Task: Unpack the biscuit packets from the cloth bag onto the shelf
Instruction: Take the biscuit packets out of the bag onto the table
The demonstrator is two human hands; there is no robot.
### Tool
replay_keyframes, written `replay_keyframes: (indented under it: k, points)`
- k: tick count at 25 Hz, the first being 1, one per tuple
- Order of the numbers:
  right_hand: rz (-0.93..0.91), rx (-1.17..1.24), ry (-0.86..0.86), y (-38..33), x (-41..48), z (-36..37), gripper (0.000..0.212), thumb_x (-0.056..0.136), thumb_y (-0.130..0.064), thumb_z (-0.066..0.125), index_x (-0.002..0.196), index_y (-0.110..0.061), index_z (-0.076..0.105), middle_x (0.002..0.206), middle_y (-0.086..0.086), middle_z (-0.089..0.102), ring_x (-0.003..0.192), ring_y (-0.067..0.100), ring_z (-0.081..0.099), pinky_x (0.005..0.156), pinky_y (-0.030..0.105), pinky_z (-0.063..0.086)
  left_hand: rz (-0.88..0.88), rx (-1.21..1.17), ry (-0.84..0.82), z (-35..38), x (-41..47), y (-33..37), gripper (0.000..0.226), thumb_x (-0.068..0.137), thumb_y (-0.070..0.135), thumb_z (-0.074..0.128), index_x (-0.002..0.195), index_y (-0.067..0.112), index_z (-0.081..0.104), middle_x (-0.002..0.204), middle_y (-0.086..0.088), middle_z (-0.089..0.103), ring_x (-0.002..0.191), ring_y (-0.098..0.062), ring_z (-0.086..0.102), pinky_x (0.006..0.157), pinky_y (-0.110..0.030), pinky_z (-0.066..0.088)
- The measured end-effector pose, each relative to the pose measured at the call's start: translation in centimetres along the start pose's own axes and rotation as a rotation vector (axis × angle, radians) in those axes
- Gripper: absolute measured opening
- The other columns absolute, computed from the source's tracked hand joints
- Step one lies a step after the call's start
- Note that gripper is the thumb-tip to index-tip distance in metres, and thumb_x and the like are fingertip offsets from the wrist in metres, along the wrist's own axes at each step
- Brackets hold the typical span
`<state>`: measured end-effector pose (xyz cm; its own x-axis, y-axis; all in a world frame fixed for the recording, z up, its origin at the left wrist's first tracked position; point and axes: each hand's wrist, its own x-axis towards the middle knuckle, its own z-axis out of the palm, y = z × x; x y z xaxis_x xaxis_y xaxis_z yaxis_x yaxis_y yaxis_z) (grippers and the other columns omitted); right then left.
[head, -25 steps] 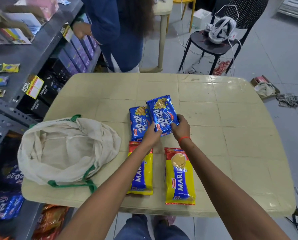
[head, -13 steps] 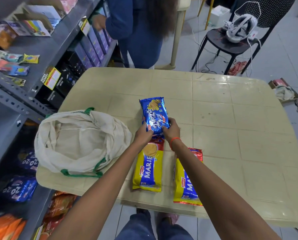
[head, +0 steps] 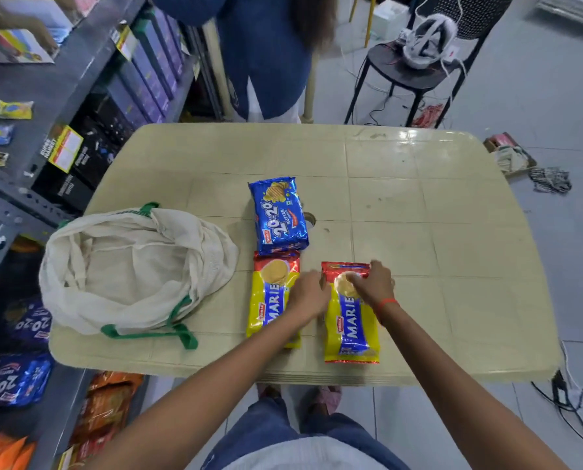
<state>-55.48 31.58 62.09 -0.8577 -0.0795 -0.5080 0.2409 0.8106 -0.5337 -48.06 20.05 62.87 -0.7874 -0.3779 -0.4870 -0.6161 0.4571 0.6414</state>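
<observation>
Your right hand [head: 373, 284] pinches top of right Marie packet [head: 351, 320]; your left hand [head: 308, 295] touches its left edge, grip unclear; cloth bag [head: 130, 269] well left

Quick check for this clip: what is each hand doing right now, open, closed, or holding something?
Left hand: between the two Marie packets, grip cannot be told.
Right hand: fingers on the top of the right Marie packet; firm grasp cannot be told.

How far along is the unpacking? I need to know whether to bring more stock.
Done: the cloth bag lies slack and three packets are out on the table, a blue 20-20 packet and two Marie packets. In hand: both hands on the right Marie packet. Left: moving all three to the shelf.
</observation>
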Motion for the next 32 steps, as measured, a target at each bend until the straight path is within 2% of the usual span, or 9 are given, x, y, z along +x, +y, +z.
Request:
replay_keyframes:
  k: [2, 4, 12, 16, 19, 25, 28, 30, 32]
  points:
    - [0.125, 0.161, -0.152, 2.9, -1.8, 0.5, 0.053, 0.087, -0.023, 0.065, 0.125, 0.009, 0.047, 0.129, 0.029, 0.055, 0.119, 0.041, 0.054, 0.103, 0.048, 0.044, -0.134, -0.089, -0.242, 2.5, -1.8, 0.0, 0.033, 0.091, 0.022, 0.051, 0.12, 0.01, 0.057, 0.122, -0.015, 0.064, 0.11, -0.031, 0.062, 0.076, -0.028, 0.049]
    - [0.131, 0.27, -0.193, 3.9, -3.1, 0.8, 0.049, 0.088, -0.019, 0.063, 0.124, 0.01, 0.046, 0.128, 0.029, 0.057, 0.116, 0.042, 0.057, 0.101, 0.051, 0.046, -0.148, -0.214, -0.282, 3.1, -2.5, 0.1, 0.036, 0.089, 0.021, 0.055, 0.125, 0.014, 0.054, 0.124, -0.013, 0.064, 0.107, -0.028, 0.065, 0.075, -0.025, 0.051]
    - [-0.061, 0.43, -0.261, -1.9, -5.6, 1.6, 0.045, 0.088, -0.024, 0.064, 0.124, -0.004, 0.047, 0.124, 0.018, 0.064, 0.107, 0.033, 0.066, 0.096, 0.05, 0.052, -0.066, -0.39, 0.012, -4.3, -4.3, -3.0, 0.043, 0.09, 0.019, 0.056, 0.131, 0.02, 0.048, 0.125, -0.006, 0.063, 0.097, -0.021, 0.067, 0.067, -0.024, 0.055]
    - [-0.137, 0.372, -0.371, -5.3, -6.8, 4.8, 0.045, 0.09, -0.017, 0.061, 0.129, -0.004, 0.042, 0.131, 0.019, 0.058, 0.115, 0.034, 0.061, 0.098, 0.052, 0.05, -0.111, -0.376, 0.122, -7.2, -4.7, -6.3, 0.046, 0.086, 0.017, 0.063, 0.13, 0.013, 0.049, 0.125, -0.011, 0.063, 0.103, -0.025, 0.066, 0.087, -0.042, 0.056]
    - [-0.149, 0.337, -0.384, -6.0, -7.0, 5.9, 0.049, 0.09, -0.02, 0.062, 0.132, -0.005, 0.04, 0.132, 0.018, 0.057, 0.115, 0.032, 0.061, 0.097, 0.051, 0.051, -0.139, -0.405, 0.111, -7.9, -4.6, -7.5, 0.05, 0.087, 0.014, 0.062, 0.135, 0.013, 0.044, 0.129, -0.012, 0.06, 0.106, -0.024, 0.064, 0.09, -0.043, 0.055]
    - [-0.025, 0.513, -0.337, -4.2, -7.2, 6.1, 0.063, 0.088, -0.038, 0.061, 0.138, -0.01, 0.035, 0.136, 0.016, 0.054, 0.114, 0.027, 0.062, 0.085, 0.037, 0.054, -0.255, -0.58, 0.086, -8.6, -3.1, -8.8, 0.062, 0.082, 0.029, 0.069, 0.135, 0.012, 0.042, 0.132, -0.01, 0.057, 0.092, -0.015, 0.064, 0.071, -0.03, 0.055]
    - [0.198, 0.698, -0.334, -2.1, -8.8, 7.4, 0.073, 0.08, -0.056, 0.062, 0.134, -0.011, 0.041, 0.127, 0.011, 0.063, 0.094, 0.018, 0.069, 0.066, 0.028, 0.052, -0.237, -0.585, 0.05, -9.5, -0.7, -8.9, 0.081, 0.079, 0.045, 0.069, 0.142, 0.009, 0.033, 0.14, -0.008, 0.05, 0.117, -0.02, 0.057, 0.088, -0.033, 0.05]
    - [0.267, 0.672, -0.445, -1.4, -9.6, 8.1, 0.065, 0.073, -0.063, 0.063, 0.114, -0.012, 0.059, 0.108, 0.007, 0.073, 0.084, 0.016, 0.07, 0.067, 0.031, 0.053, -0.217, -0.579, -0.108, -9.9, 0.7, -8.6, 0.074, 0.079, 0.048, 0.067, 0.137, 0.01, 0.04, 0.124, -0.003, 0.064, 0.107, -0.02, 0.066, 0.087, -0.034, 0.055]
    - [0.286, 0.651, -0.525, -1.0, -9.8, 8.5, 0.056, 0.071, -0.062, 0.066, 0.103, -0.016, 0.064, 0.097, 0.003, 0.076, 0.083, 0.017, 0.07, 0.072, 0.033, 0.055, -0.192, -0.56, -0.214, -9.8, 1.5, -8.5, 0.057, 0.081, 0.046, 0.066, 0.126, 0.014, 0.05, 0.096, 0.004, 0.075, 0.083, -0.012, 0.073, 0.065, -0.023, 0.057]
